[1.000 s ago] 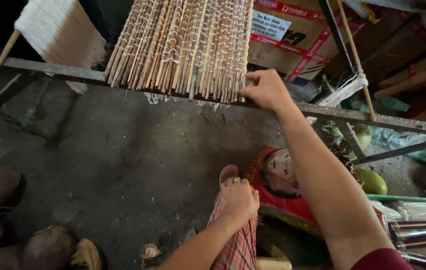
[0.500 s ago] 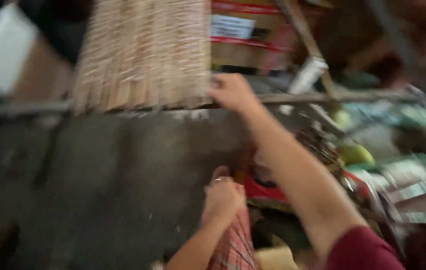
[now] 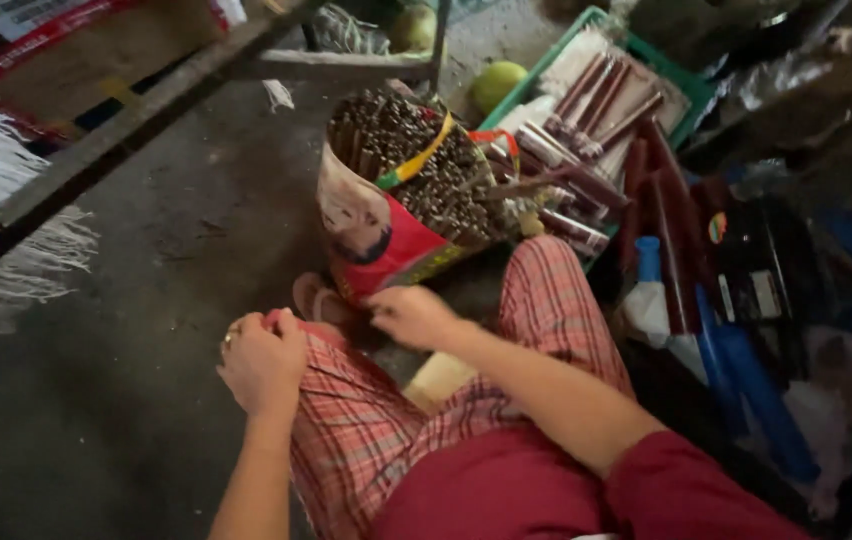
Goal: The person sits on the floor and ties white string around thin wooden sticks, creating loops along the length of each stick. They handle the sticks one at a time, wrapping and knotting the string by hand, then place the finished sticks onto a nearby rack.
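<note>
Resting my loosely curled, empty left hand [image 3: 264,360] on my plaid knee for balance, I reach my right hand [image 3: 414,316], fingers pinched together on what I cannot tell, toward the near red printed bag of brown sticks [image 3: 401,195] just beyond.

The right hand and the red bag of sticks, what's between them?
In the head view almost nothing: the right hand hovers just below the red bag of sticks, with only a sliver of dark floor between. Contact can't be told.

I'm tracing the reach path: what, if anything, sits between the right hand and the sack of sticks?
Nothing visible. The right hand hovers just below the sack of sticks, with only open space between. The left hand rests aside on the knee.
</note>
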